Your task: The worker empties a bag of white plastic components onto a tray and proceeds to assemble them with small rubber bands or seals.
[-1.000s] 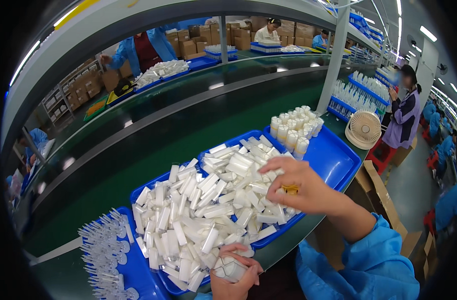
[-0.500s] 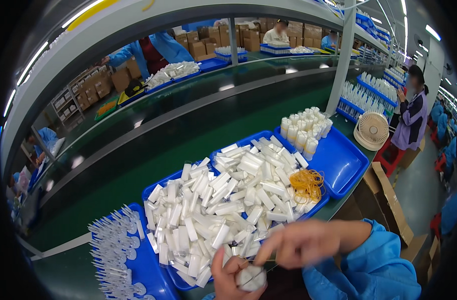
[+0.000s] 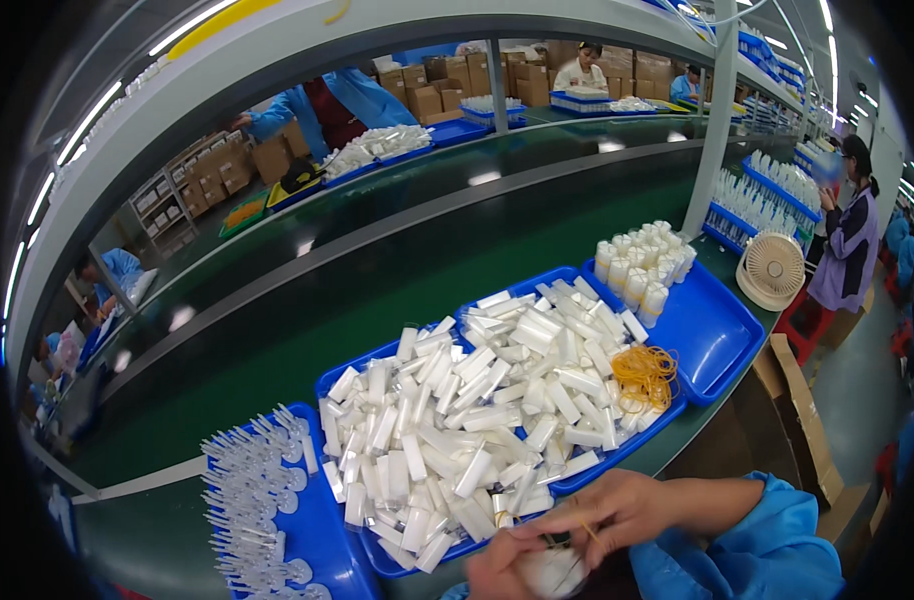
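Observation:
Low in the view, my left hand [image 3: 499, 568] is closed round a bundle of white wrapped pieces [image 3: 554, 574]. Over the top of it, my right hand [image 3: 617, 508] pinches a yellow rubber band [image 3: 590, 532], which stretches across the bundle; how far round it goes is hidden by the fingers. Just beyond both hands, loose white wrapped pieces [image 3: 457, 420] heap up over two blue trays. A tangle of yellow rubber bands [image 3: 645, 376] lies on the right end of that heap.
Several banded white bundles [image 3: 642, 262] stand in a blue tray [image 3: 715, 330] at the right. Clear spiky plastic parts [image 3: 257, 500] fill part of a blue tray at left. A beige fan [image 3: 774, 268], a green conveyor [image 3: 397, 265] and an open cardboard box [image 3: 802, 420] surround the bench. Other people work beyond.
My right hand has moved in close over the bundle, its fingers now touching the left hand's side. The bundle has tilted and is more covered. The whole view has shifted slightly.

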`<state>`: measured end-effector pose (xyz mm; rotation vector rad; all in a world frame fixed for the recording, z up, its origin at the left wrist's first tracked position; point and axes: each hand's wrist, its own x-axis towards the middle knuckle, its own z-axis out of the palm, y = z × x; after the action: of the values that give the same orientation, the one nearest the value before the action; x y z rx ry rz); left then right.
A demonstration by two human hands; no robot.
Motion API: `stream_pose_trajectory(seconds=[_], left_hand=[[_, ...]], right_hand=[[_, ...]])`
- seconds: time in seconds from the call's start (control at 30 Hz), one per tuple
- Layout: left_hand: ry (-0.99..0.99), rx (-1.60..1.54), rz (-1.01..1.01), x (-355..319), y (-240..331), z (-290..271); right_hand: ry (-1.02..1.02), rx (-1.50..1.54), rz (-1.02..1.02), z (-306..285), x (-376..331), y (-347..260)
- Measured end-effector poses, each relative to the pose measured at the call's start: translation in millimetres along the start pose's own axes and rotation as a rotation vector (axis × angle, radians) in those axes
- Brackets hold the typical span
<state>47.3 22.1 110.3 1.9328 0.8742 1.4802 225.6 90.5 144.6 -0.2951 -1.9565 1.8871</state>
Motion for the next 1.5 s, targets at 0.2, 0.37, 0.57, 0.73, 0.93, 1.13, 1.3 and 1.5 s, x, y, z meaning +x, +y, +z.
stream_pose_trajectory(seconds=[0.2,0.37,0.57,0.73,0.93,1.13,1.3,1.5], left_hand=[[0.010,0.559,-0.097,-21,-3,12],[-0.263,0.358,-0.165,-17,0,7],[0.098,0.653,-0.211,-1,21,-67],[-0.026,1.183,-0.336,-3,-9,-136],[-0.158,1.286,-0.371,-15,-18,-160],[-0.209,1.428,-0.427,-22,-47,-188],[-0.130,1.503,-0.500,-23,-75,-203],[-0.001,1.491,-0.504,-23,-75,-214]], right_hand=[[0.239,-0.641,-0.066,17,-7,-4],[0.316,-0.817,-0.115,33,-12,6],[1.039,-1.212,0.055,-94,-61,-30],[1.410,-1.378,0.319,-208,-121,-20],[1.248,-1.198,0.435,-240,-111,17],[1.033,-1.042,0.579,-241,-104,5],[0.918,-1.526,0.620,-204,-62,-22],[0.465,-1.282,0.266,-178,36,-15]])
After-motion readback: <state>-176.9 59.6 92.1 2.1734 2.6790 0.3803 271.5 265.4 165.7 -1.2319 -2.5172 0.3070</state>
